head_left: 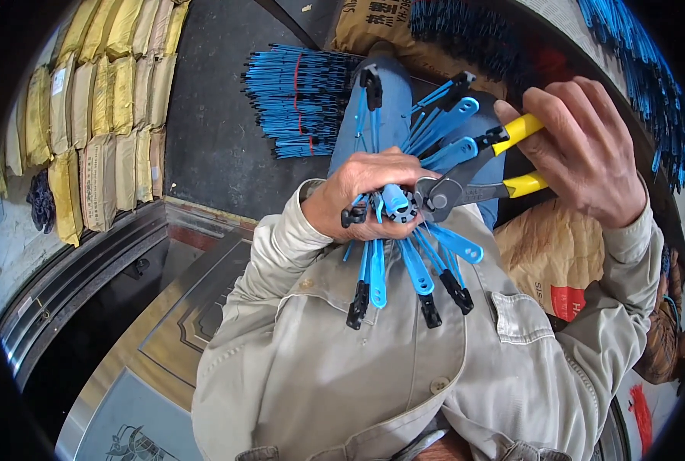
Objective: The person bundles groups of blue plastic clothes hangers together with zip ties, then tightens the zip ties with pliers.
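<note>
In front of my chest, my left hand point(358, 175) is closed around the middle of a blue and black plastic assembly point(395, 201). Blue arms with black clip-like ends spread out from it, above and below the fist. My right hand point(588, 146) holds a pair of pliers point(454, 189) by its yellow handles, which stand apart. The dark jaws reach the right side of the assembly's round hub, beside my left fingers. Whether they touch or bite on it I cannot tell.
Bundles of blue and black sticks point(300, 100) tied with red bands lie beyond my left hand. More blue pieces point(642, 77) hang at the far right. Stacked yellowish sacks point(104, 92) line the left. A printed brown paper sack point(546, 246) lies beside my right arm.
</note>
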